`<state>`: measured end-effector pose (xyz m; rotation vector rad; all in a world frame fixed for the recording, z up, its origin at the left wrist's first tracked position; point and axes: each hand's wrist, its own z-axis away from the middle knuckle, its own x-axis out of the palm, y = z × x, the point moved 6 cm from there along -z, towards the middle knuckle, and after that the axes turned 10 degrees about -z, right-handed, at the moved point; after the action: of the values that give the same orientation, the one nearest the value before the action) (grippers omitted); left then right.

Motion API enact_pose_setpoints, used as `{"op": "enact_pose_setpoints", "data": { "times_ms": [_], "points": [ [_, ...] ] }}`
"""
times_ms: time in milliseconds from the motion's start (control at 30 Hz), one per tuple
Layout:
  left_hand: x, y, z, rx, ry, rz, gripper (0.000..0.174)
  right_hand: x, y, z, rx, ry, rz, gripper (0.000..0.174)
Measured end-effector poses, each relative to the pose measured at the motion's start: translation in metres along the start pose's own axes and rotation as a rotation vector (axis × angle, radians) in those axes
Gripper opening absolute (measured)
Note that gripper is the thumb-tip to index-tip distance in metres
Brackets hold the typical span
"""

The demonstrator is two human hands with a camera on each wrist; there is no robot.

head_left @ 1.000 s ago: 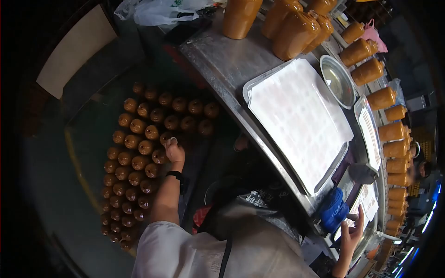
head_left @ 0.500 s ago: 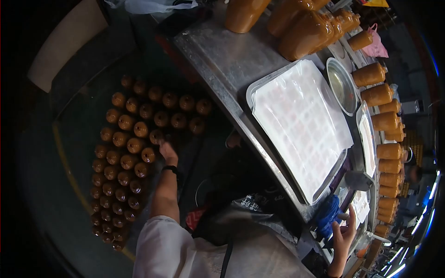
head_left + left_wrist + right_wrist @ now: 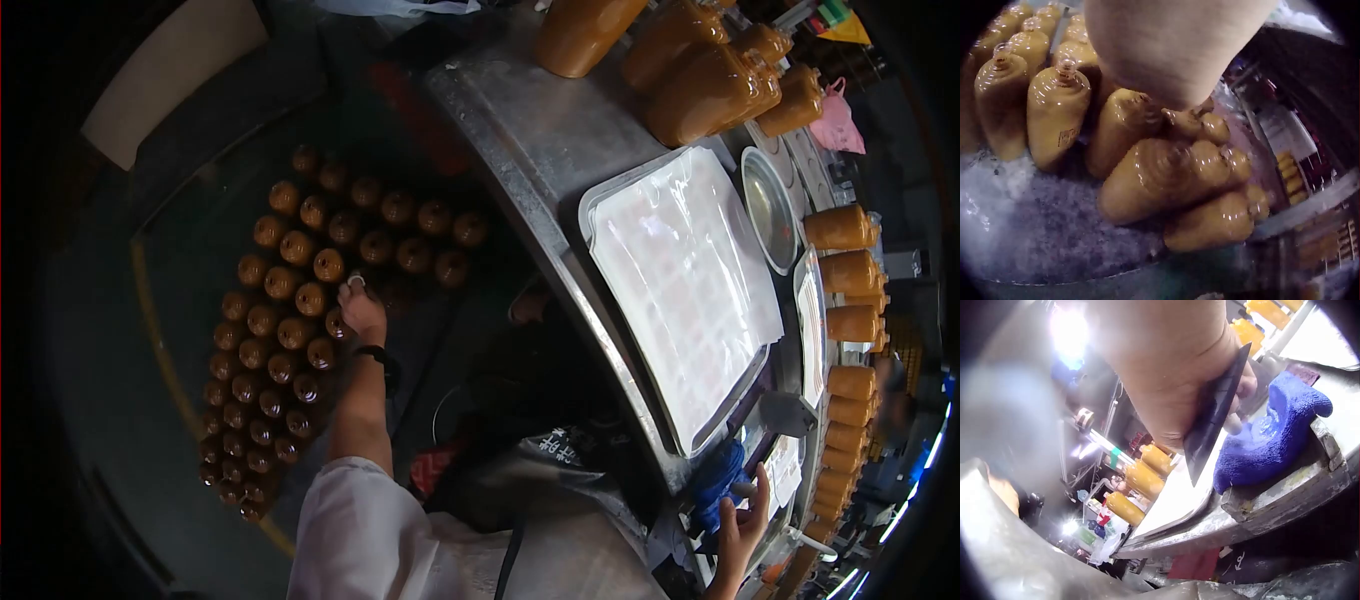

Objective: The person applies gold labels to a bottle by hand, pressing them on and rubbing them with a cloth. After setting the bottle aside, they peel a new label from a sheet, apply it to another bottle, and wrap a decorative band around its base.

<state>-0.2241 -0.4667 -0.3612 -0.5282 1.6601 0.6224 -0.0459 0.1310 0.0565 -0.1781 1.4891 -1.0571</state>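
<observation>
In the head view my left hand (image 3: pixel 362 310) reaches down among rows of brown, glossy bottles (image 3: pixel 329 265), fingers bent over the top of one. A small pale spot shows at its fingertips. In the left wrist view, the wrist hides those fingers; narrow-necked bottles (image 3: pixel 1060 115) stand below, and I cannot tell whether one is gripped. My right hand (image 3: pixel 742 530), thumb and index finger spread apart, hovers by the table's edge. Its fingers (image 3: pixel 1235 422) lie right at a bunched blue cloth (image 3: pixel 1272 437). A grey stub (image 3: pixel 742 490) shows beside the thumb and index finger.
A metal table (image 3: pixel 520 130) bears a tray (image 3: pixel 590 205) with white printed sheets (image 3: pixel 680 290) under clear film. Behind it stand a metal bowl (image 3: pixel 768 215), a grey block (image 3: pixel 783 413) and more brown bottles (image 3: pixel 715 95). A pink bag (image 3: pixel 838 125) is farther back.
The head view has swung about, so the table appears farther right now. My left hand has moved onto a bottle in the inner rows. My right hand stays by the blue cloth.
</observation>
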Motion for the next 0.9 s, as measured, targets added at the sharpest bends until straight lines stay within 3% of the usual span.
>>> {"op": "enact_pose_setpoints", "data": {
  "times_ms": [233, 467, 600, 700, 733, 833, 900],
  "points": [
    [0.054, -0.034, -0.043, 0.107, -0.309, -0.052, 0.025, -0.001, -0.001, 0.003, 0.009, 0.005, 0.030, 0.071],
    [0.039, -0.039, -0.032, 0.117, -0.102, 0.095, 0.017, 0.003, -0.008, -0.001, -0.005, 0.003, 0.065, 0.070],
    [0.053, -0.048, -0.045, 0.035, -0.201, 0.048, 0.018, 0.007, -0.012, -0.004, 0.010, -0.024, 0.034, 0.069],
    [0.001, -0.031, -0.045, -0.021, -0.281, 0.031, 0.020, 0.003, -0.001, -0.004, -0.016, -0.007, 0.019, 0.068],
    [0.012, -0.040, -0.051, -0.031, -0.276, 0.011, 0.022, -0.001, 0.004, -0.005, -0.059, 0.007, 0.032, 0.066],
    [0.004, -0.062, -0.078, -0.078, -0.027, -0.015, 0.026, -0.014, 0.006, -0.008, -0.095, 0.057, 0.008, 0.064],
    [0.005, -0.067, -0.093, -0.060, 0.024, -0.024, 0.025, -0.022, 0.010, -0.008, -0.078, 0.090, 0.035, 0.061]
  ]
}}
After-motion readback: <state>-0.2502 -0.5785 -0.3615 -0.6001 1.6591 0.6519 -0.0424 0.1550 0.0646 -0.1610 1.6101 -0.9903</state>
